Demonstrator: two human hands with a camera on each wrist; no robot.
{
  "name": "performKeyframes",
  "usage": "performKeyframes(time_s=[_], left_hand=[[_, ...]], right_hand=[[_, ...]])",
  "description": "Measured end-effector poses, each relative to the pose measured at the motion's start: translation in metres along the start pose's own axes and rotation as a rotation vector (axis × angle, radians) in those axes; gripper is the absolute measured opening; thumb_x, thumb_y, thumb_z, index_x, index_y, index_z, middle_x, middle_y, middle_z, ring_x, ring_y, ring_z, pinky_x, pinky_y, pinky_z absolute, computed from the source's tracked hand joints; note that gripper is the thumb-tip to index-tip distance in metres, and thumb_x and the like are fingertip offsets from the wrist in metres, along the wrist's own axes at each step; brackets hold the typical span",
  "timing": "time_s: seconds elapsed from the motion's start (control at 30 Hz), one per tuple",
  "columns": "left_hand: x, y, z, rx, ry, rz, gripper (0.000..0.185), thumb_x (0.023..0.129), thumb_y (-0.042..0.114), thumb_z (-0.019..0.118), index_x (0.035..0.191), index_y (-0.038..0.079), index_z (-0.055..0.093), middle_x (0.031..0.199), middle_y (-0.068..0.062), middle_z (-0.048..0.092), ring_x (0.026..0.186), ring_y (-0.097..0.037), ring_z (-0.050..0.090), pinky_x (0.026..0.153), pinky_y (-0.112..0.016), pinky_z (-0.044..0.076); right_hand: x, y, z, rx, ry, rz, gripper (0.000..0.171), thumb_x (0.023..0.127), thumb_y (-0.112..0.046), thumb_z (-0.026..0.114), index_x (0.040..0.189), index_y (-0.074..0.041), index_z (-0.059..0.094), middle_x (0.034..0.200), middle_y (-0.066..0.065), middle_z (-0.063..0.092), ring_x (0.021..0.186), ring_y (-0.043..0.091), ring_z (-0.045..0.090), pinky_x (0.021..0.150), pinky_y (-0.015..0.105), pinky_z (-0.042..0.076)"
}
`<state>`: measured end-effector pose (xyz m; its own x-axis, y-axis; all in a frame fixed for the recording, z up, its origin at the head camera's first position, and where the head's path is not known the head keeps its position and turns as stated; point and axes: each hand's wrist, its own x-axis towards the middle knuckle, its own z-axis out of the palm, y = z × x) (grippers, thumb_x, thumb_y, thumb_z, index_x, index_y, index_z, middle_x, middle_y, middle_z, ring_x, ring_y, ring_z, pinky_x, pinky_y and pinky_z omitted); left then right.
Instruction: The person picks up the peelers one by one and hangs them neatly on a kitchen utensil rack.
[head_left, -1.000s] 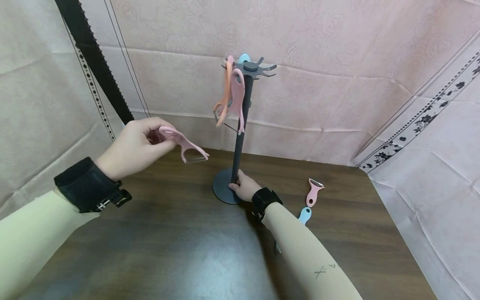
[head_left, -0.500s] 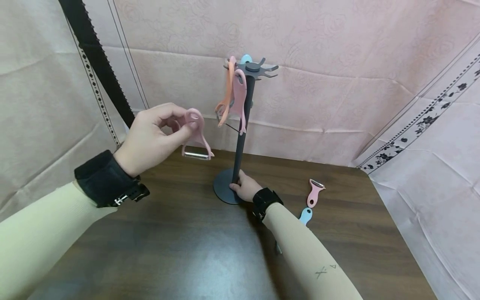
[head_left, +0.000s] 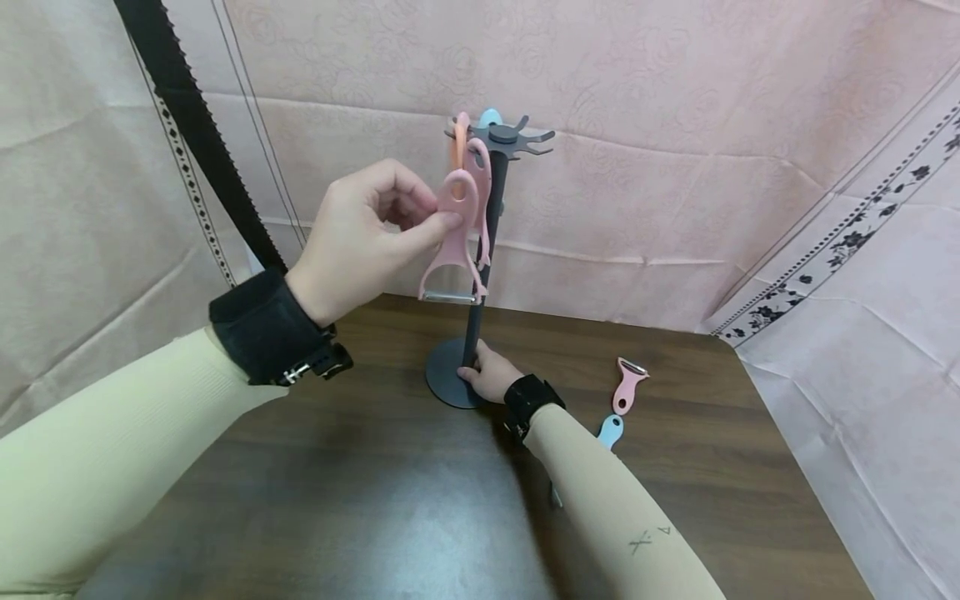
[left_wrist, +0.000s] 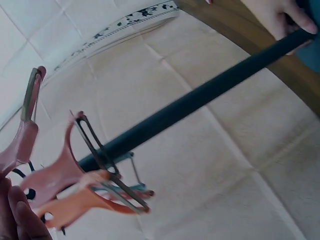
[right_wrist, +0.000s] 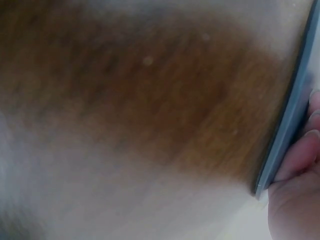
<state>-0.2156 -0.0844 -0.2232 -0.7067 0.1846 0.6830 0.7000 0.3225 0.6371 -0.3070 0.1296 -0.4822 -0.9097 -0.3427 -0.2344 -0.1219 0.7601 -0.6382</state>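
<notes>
Between thumb and fingers, my left hand (head_left: 367, 237) pinches a pink peeler (head_left: 453, 242) near the holed end of its handle, blade downward. It is held in front of a dark grey stand (head_left: 474, 329) with a pronged top. Hanging from the prongs are another pink peeler (left_wrist: 60, 172), an orange peeler (left_wrist: 75, 207) and a blue peeler (head_left: 490, 117), mostly hidden in the head view. Low on the pole, my right hand (head_left: 495, 375) grips the stand just above its round base (head_left: 442, 375). In the right wrist view, fingers (right_wrist: 300, 155) lie against the base.
On the wooden table (head_left: 337, 467), right of the stand, lie a pink peeler (head_left: 625, 392) and a blue peeler (head_left: 611, 429), the latter partly covered by my right forearm. A pale patterned cloth (head_left: 637, 208) hangs behind the table.
My left hand has moved right and up with the pink peeler, bringing it to the stand. The peeler has turned to hang blade-down. My right hand stays on the pole.
</notes>
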Motion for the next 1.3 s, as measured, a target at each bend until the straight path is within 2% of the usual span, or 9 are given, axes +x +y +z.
performKeyframes(time_s=[0.27,0.6,0.77,0.97,1.3], left_hand=[[0.015,0.007,0.018,-0.043,0.024,-0.014,0.018,0.086,0.017,0.073,0.091,0.002,0.065,0.079,-0.001,0.068,0.069,-0.013,0.060,0.067,-0.026,0.049],[0.027,0.011,0.031,-0.005,0.029,-0.021,0.018,0.088,0.022,0.073,0.093,0.005,0.067,0.079,0.002,0.068,0.067,-0.010,0.058,0.065,-0.026,0.048],[0.031,0.011,0.033,0.026,0.016,-0.035,0.018,0.088,0.023,0.072,0.092,0.005,0.069,0.077,0.003,0.067,0.065,-0.009,0.058,0.060,-0.026,0.048],[0.035,0.011,0.034,-0.010,0.005,-0.061,0.019,0.088,0.024,0.072,0.091,0.005,0.069,0.074,0.002,0.067,0.063,-0.011,0.061,0.056,-0.027,0.046],[0.037,0.010,0.035,0.011,-0.028,-0.098,0.016,0.089,0.022,0.072,0.091,0.007,0.067,0.076,0.001,0.067,0.067,-0.013,0.058,0.058,-0.027,0.044]], right_hand=[[0.001,0.002,0.000,-0.007,-0.008,0.002,0.032,0.100,-0.032,0.054,0.126,-0.016,0.044,0.090,0.002,0.063,0.082,0.017,0.062,0.074,0.035,0.047],[0.000,0.000,-0.001,0.008,-0.020,0.017,0.035,0.100,-0.032,0.054,0.129,-0.017,0.043,0.093,0.003,0.063,0.084,0.018,0.062,0.076,0.036,0.047],[0.001,0.002,-0.001,0.003,-0.023,0.011,0.037,0.099,-0.033,0.055,0.131,-0.017,0.042,0.093,0.003,0.063,0.085,0.018,0.062,0.076,0.036,0.047],[0.000,0.001,-0.002,0.012,-0.030,0.015,0.039,0.099,-0.034,0.054,0.132,-0.017,0.041,0.095,0.003,0.063,0.086,0.019,0.061,0.077,0.037,0.048],[0.000,0.000,-0.001,-0.008,-0.013,0.016,0.035,0.099,-0.034,0.055,0.127,-0.017,0.043,0.093,0.003,0.063,0.084,0.019,0.061,0.074,0.036,0.047]])
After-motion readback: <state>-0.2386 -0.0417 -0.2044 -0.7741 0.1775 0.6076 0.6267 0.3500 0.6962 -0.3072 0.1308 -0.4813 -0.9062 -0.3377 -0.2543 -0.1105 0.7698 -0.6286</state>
